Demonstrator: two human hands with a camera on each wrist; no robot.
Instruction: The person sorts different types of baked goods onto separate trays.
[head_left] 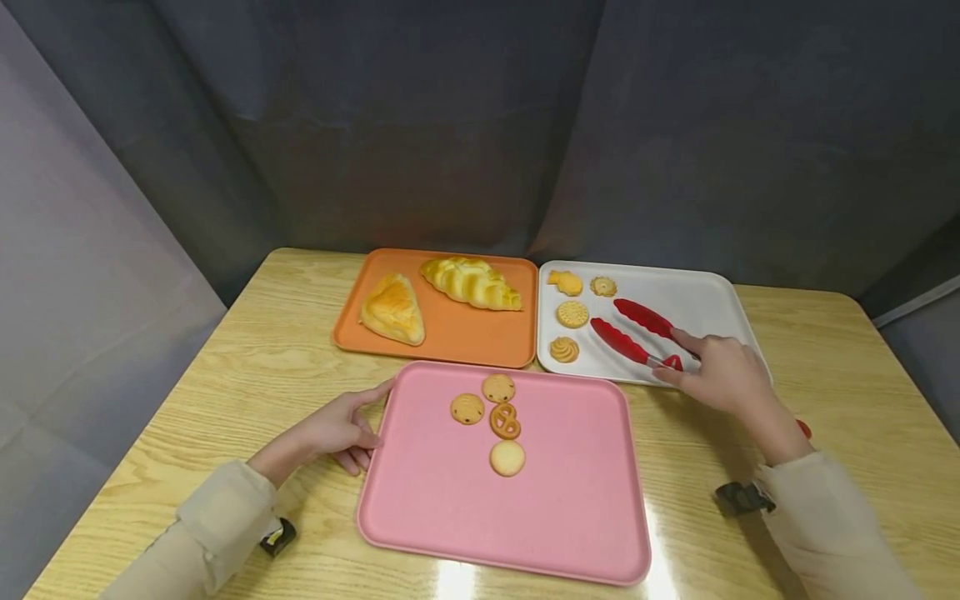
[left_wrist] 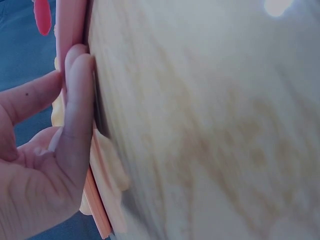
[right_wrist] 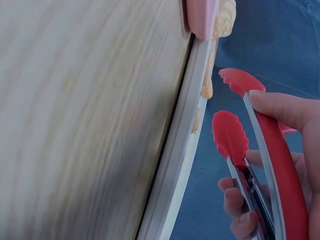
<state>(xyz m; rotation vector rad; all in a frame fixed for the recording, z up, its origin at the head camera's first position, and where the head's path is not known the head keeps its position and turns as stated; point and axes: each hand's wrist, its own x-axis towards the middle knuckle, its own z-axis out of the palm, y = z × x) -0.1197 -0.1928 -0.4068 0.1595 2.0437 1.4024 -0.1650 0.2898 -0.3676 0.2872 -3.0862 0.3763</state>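
My right hand (head_left: pixel 723 373) holds red-tipped tongs (right_wrist: pixel 287 180) by their red-and-metal arms, with the thumb on one arm and fingers curled round the other. The scalloped red tips stand apart over the white tray (head_left: pixel 693 298), pointing towards the cookies on its left side; nothing is between them. At the left edge of the pink tray (head_left: pixel 570 500) my left hand (head_left: pixel 333 427) rests its extended fingers against the rim. Two round cookies (head_left: pixel 467 409), a pretzel-shaped cookie (head_left: pixel 505 422) and a plain round cookie (head_left: pixel 507 458) lie on the pink tray.
Along the white tray's left side lie a fish-shaped cookie (head_left: pixel 566 282), a small scalloped cookie (head_left: pixel 603 287), a patterned round cookie (head_left: pixel 572 314) and a swirl cookie (head_left: pixel 564 349). The orange tray (head_left: pixel 450 342) holds a triangular pastry (head_left: pixel 393 309) and a braided bread (head_left: pixel 471 283). Dark curtains hang behind.
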